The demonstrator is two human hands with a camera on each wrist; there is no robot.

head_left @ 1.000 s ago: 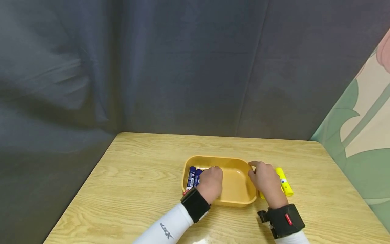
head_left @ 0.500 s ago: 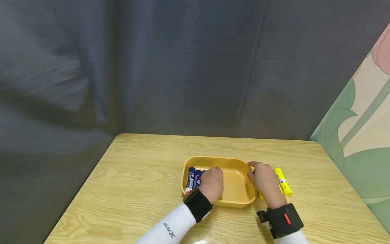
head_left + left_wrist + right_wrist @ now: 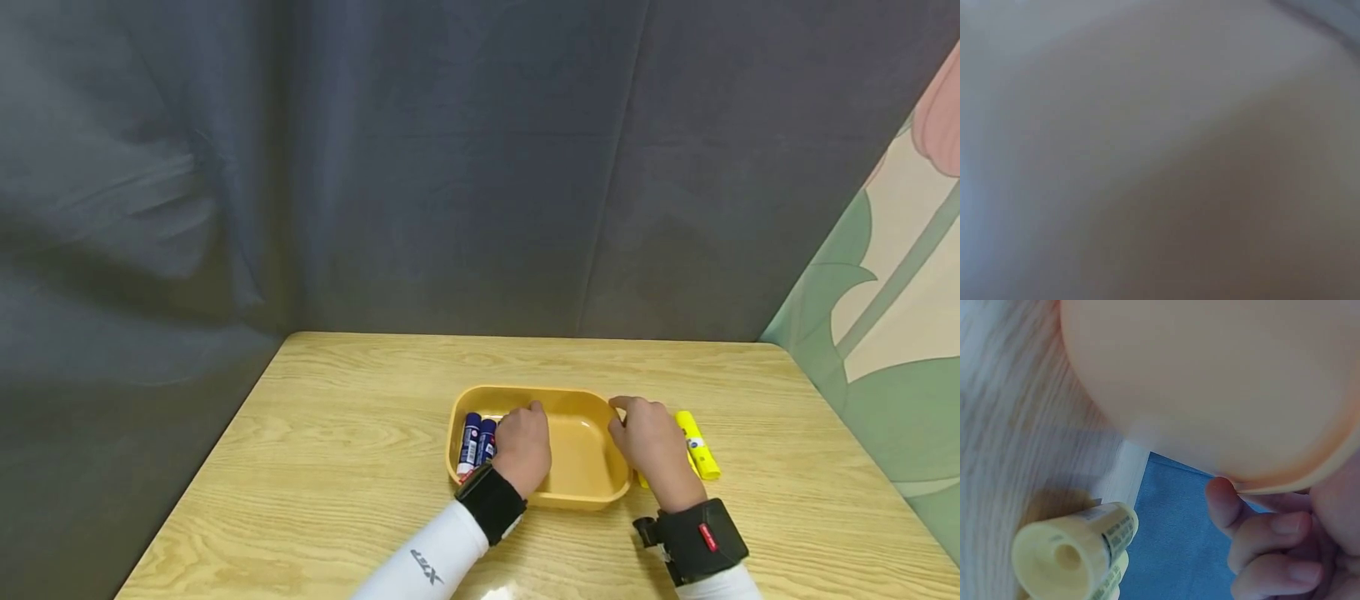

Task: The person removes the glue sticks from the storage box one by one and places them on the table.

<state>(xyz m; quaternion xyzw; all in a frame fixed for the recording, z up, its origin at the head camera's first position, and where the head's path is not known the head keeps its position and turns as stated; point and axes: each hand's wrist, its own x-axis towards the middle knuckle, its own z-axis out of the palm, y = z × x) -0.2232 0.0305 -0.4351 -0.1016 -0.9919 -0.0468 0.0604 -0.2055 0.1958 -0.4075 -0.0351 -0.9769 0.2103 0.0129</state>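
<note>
tray [image 3: 581, 467] mid-counter [image 3: 337, 442], two blue sticks [image 3: 477, 438] at its left end | my left hand [image 3: 523, 450] inside tray beside the sticks, fingers curled, grip I cannot tell | my right hand [image 3: 654, 446] curled on tray's right rim | yellow sticks [image 3: 697, 446] on counter just right of that hand

Light wooden table w/ visible grain [image 3: 360, 467]. Dark grey fabric backdrop [image 3: 450, 167] behind & to the left. At right, a wall panel w/ green leaf & pink flower print [image 3: 892, 333].
</note>
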